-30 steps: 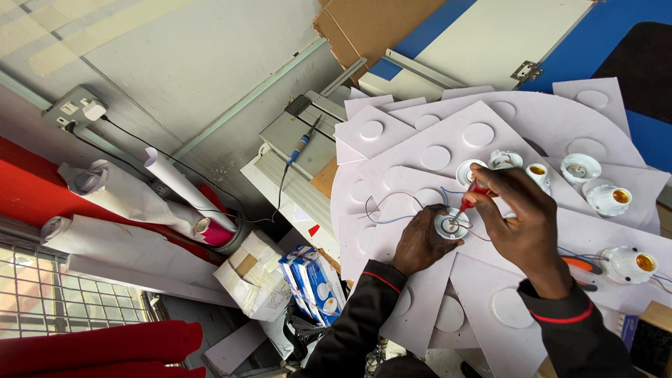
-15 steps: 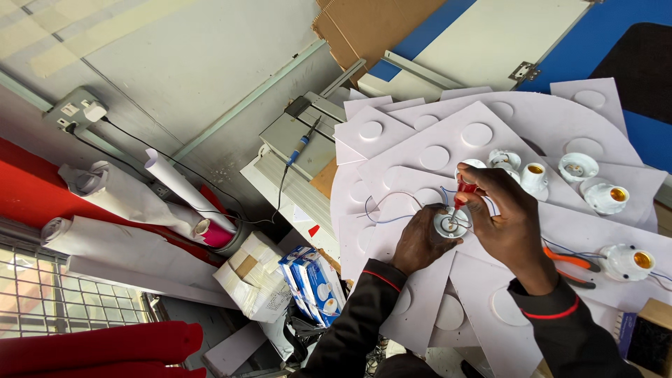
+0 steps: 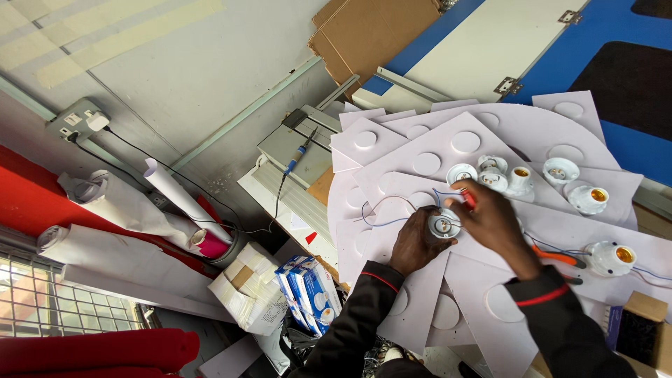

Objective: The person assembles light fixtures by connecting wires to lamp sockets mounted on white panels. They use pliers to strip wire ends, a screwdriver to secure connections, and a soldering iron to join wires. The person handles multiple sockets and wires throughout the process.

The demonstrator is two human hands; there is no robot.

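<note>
While the left hand (image 3: 418, 243) curls around a white lamp holder (image 3: 444, 225), its fingers closed on the holder's lower side, the right hand (image 3: 494, 222) comes over it from the other side with the fingers pinched on a red-handled screwdriver (image 3: 467, 199) whose tip points down toward the holder's open face. Both hands are clenched in a grip, not spread. The holder sits over a stack of white boards with round cut discs (image 3: 448, 150), and thin blue and white wires (image 3: 392, 210) loop away from it across the boards.

Just beyond the holder, farther up the boards, stands a cluster of more white lamp holders (image 3: 493, 176), some showing brass centres; another one (image 3: 611, 257) lies off past the right wrist, next to orange-handled pliers (image 3: 556, 256).

On the left-hand side of the holder, below the edge of the boards, lie small blue and white cartons (image 3: 308, 290), rectangular and stacked on edge, beside a pale cardboard box (image 3: 245, 283). Farther that way lean rolls of white paper (image 3: 115, 206), one with a pink core. A white wall socket (image 3: 82, 120) sits above the rolls. Brown cardboard sheets (image 3: 367, 31) rest above the boards, and a brown box corner (image 3: 644, 318) shows beside the right sleeve.
</note>
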